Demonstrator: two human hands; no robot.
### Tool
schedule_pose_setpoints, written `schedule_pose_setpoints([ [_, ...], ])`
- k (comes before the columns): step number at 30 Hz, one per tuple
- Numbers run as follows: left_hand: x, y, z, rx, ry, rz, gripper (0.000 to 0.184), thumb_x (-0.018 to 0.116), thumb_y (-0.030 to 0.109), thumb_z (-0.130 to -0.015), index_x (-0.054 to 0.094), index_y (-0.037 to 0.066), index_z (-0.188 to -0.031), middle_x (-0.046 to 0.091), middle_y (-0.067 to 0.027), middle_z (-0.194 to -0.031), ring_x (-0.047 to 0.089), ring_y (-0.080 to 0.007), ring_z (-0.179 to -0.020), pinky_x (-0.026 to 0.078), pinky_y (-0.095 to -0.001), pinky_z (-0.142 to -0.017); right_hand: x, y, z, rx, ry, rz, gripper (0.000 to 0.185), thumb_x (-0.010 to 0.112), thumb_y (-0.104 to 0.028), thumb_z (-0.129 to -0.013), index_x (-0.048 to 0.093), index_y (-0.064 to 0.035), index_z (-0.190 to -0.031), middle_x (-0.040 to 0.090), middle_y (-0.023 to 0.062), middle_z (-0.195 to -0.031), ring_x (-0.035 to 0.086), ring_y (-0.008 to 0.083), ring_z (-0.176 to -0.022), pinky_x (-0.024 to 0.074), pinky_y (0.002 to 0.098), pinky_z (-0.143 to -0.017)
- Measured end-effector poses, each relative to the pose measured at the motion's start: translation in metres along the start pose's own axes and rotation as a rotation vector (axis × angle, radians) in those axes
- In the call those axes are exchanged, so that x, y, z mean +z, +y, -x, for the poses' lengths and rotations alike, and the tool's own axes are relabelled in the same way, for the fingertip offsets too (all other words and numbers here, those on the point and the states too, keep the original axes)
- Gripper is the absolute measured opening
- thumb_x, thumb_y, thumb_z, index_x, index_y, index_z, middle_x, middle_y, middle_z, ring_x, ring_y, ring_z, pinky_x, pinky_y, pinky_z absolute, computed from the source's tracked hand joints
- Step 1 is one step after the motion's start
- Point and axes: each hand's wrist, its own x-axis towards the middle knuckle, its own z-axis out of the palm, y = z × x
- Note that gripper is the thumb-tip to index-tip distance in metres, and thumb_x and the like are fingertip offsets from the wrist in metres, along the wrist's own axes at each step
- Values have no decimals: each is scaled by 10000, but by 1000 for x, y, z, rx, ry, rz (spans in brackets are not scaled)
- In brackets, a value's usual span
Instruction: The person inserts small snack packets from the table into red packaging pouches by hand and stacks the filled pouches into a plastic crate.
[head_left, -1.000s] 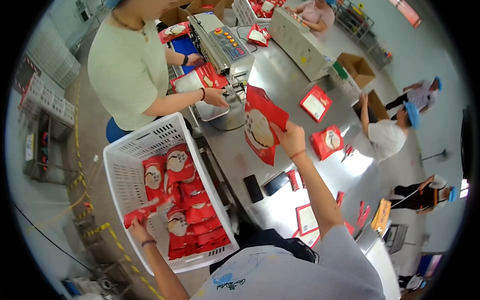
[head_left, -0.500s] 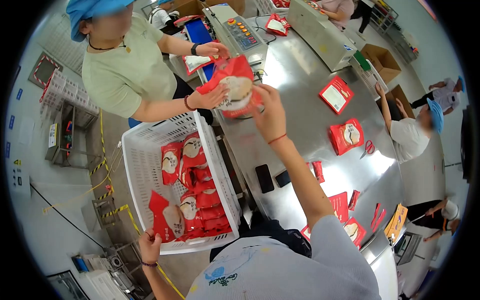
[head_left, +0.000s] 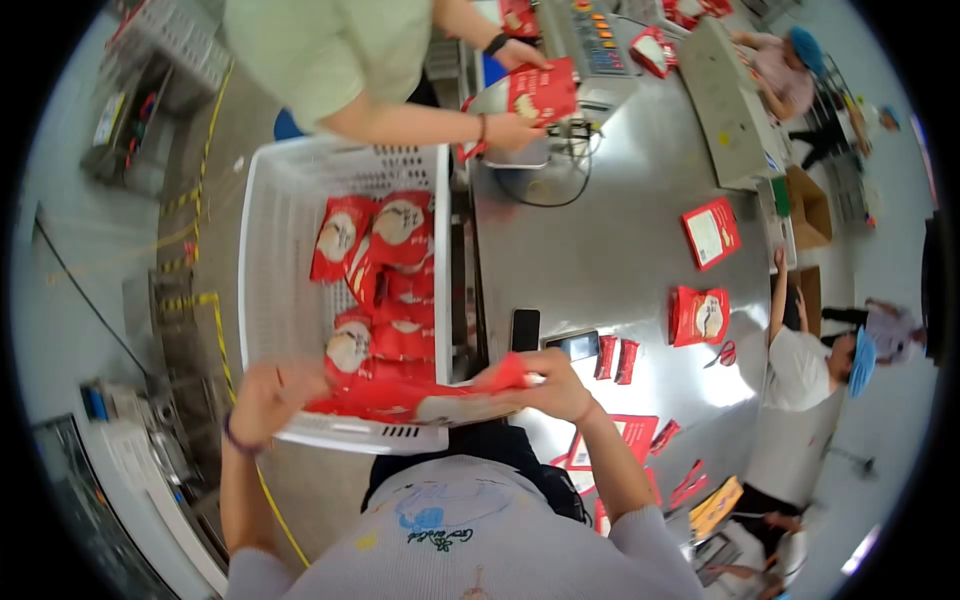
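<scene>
A red and white bag [head_left: 425, 402], blurred by motion, is stretched level over the near end of a white plastic crate [head_left: 262, 260]. On its right end my right hand [head_left: 548, 385] is closed. My left hand [head_left: 275, 400] is at the bag's left end, over the crate's near left corner, its fingers smeared by motion. Several red bags [head_left: 400, 228] lie inside the crate, mostly along its right side. Beyond the crate, a co-worker's hands [head_left: 513, 132] hold another red and white bag [head_left: 540, 92] beside the machine.
On the metal table [head_left: 630, 240] right of the crate lie two phones [head_left: 525, 330], small red packets [head_left: 627, 361], scissors [head_left: 727, 352], a filled red bag [head_left: 700, 316] and a flat one [head_left: 711, 233]. Machines [head_left: 725, 105] stand at the back. Other people are at the right.
My right hand has come back from the co-worker to the crate's near end. The bag has moved from the crate's left side to between my hands. The co-worker now holds a bag near the machine.
</scene>
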Motion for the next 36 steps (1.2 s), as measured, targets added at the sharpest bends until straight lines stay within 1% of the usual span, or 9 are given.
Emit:
schedule_pose_setpoints([
  [5, 12, -238, -86, -384, 533, 629, 169, 594, 185, -938, 614, 17, -941, 662, -62, -825, 631, -151, -733, 513, -287, -666, -49, 3, 39, 73, 576, -4, 136, 741, 19, -762, 706, 28, -893, 706, 64, -883, 617, 102, -744, 499, 251, -674],
  [11, 87, -638, -167, -579, 231, 1377, 350, 570, 413, -904, 537, 77, -998, 604, -66, -875, 593, -248, -797, 518, -388, -697, -88, -5, 12, 303, 1117, 123, 157, 740, -66, -812, 684, 17, -932, 677, 15, -801, 592, 74, -709, 478, 234, -648],
  [12, 92, -577, -185, -1034, 683, 1201, 513, 680, 614, -735, 511, 133, -680, 572, -51, -724, 568, -254, -724, 502, -392, -665, -90, -5, 7, 351, 1142, 213, 145, 735, -73, -822, 689, 22, -921, 682, 13, -818, 588, 61, -744, 477, 232, -658],
  [13, 103, -604, -199, -1088, 726, 1326, 690, 702, 720, -650, 516, 70, -786, 552, -92, -746, 558, -241, -735, 507, -394, -649, -91, -4, 2, 357, 1148, 321, 143, 733, -76, -829, 698, 23, -926, 687, 7, -829, 579, 47, -751, 472, 223, -656],
  [14, 118, -630, -215, -793, 612, 1641, 716, 697, 696, -676, 524, 35, -890, 559, -91, -782, 552, -249, -719, 513, -403, -657, -92, -2, -9, 316, 1190, 365, 120, 731, -81, -833, 706, 16, -897, 676, -7, -791, 571, 43, -710, 456, 218, -627],
  [17, 114, -607, -246, -1008, 816, 1578, 669, 675, 673, -698, 604, 103, -1041, 630, -114, -980, 625, -284, -903, 522, -401, -772, -101, 0, -23, 295, 1256, 427, 120, 722, -89, -850, 714, 12, -914, 663, -24, -780, 554, 33, -694, 435, 203, -620],
  [21, 129, -613, -289, -933, 731, 1472, 599, 655, 600, -726, 607, 102, -1055, 635, -114, -985, 624, -279, -903, 520, -393, -777, -109, -3, -37, 238, 1273, 443, 181, 725, -142, -864, 708, 6, -969, 666, -23, -830, 563, 34, -737, 466, 209, -645],
  [26, 115, -576, -328, -799, 553, 1220, 515, 629, 510, -761, 611, 100, -1073, 641, -113, -992, 622, -271, -902, 516, -383, -784, -122, 13, -52, -46, 1215, 739, 199, 743, -78, -787, 696, -40, -977, 648, 104, -977, 597, 274, -871, 489, 353, -734],
  [36, 31, -434, -307, -532, 237, 549, 364, 576, 329, -831, 618, 97, -1108, 653, -112, -1005, 619, -256, -901, 510, -362, -797, -107, -3, -91, -377, 1221, 903, 204, 700, -140, -800, 682, -64, -989, 620, 87, -995, 566, 281, -869, 486, 347, -751],
])
